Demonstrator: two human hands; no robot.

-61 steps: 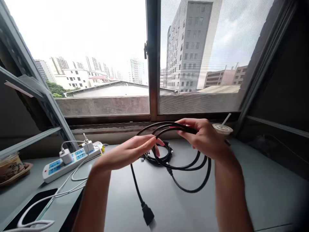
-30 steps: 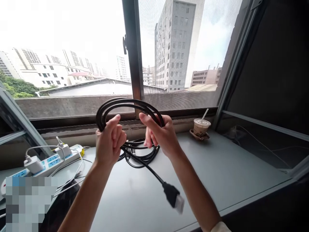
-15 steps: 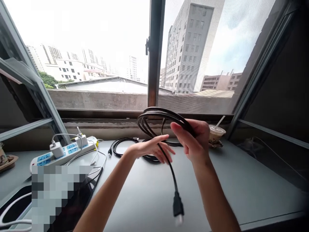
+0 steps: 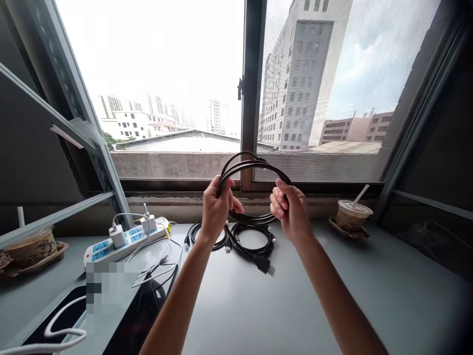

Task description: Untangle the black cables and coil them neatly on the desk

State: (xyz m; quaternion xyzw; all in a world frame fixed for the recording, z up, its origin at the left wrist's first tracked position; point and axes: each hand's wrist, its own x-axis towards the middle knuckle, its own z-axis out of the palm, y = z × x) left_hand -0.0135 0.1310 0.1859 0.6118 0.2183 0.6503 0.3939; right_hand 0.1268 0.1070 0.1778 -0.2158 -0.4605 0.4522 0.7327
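A looped black cable (image 4: 254, 165) is held up between both hands in front of the window. On its left side, my left hand (image 4: 219, 201) grips the loops, with some fingers inside the ring. My right hand (image 4: 290, 203) is closed round the right side of the loops. A dark plug (image 4: 263, 264) with a pale tip hangs below, over the desk. Beneath the hands lie two coiled black cables, one at the left (image 4: 192, 235) and one in the middle (image 4: 254, 249), both on the grey desk (image 4: 236, 305).
A white power strip (image 4: 127, 241) with two chargers and white cords lies at the left. Near it is a dark flat device (image 4: 129, 315), partly pixelated. Lidded drink cups stand at the right (image 4: 353, 214) and far left (image 4: 33, 246).
My left hand has gone from spread fingers to gripping the loops' left side. The coil now spans both hands as a rounder ring. The view has shifted left.
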